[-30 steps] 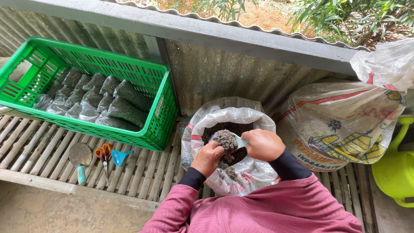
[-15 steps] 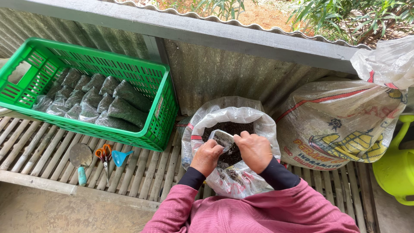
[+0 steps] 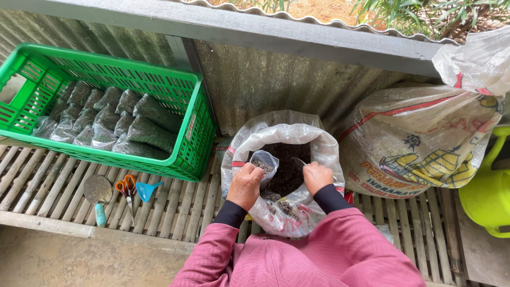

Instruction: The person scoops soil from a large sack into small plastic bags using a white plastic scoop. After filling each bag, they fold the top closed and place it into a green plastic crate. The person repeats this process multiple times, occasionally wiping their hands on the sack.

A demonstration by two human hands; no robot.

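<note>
Seen from the head camera, both forearms in pink sleeves reach away from the body into one open white woven sack [image 3: 276, 135] that stands on the slatted bamboo floor [image 3: 175, 204]. The sack is filled with dark soil [image 3: 289, 165].

The left hand [image 3: 245, 186] is bent at the wrist, knuckles up, and its fingers are curled closed around the edge of one small clear plastic bag [image 3: 264, 161]. This little bag stands upright inside the sack, at the left side of the soil, and has some soil in it already. The right hand [image 3: 317, 176] is also closed, like a fist, over the handle of one small scoop [image 3: 298, 161], of which only the grey tip shows, just right of the little bag and above the soil.

To the left of the sack, touching it or very near, is one green plastic crate [image 3: 186, 133]. Inside it lie many filled small bags [image 3: 114, 119] in rows; I count about fifteen, but the exact number I cannot tell. On the floor near the crate are one trowel [image 3: 98, 192], one pair of scissors with orange handles [image 3: 127, 190] and one small blue funnel [image 3: 146, 190]. To the right of the open sack leans one big printed sack [image 3: 419, 143], and at the far right edge stands one lime green watering can [image 3: 486, 199].
</note>
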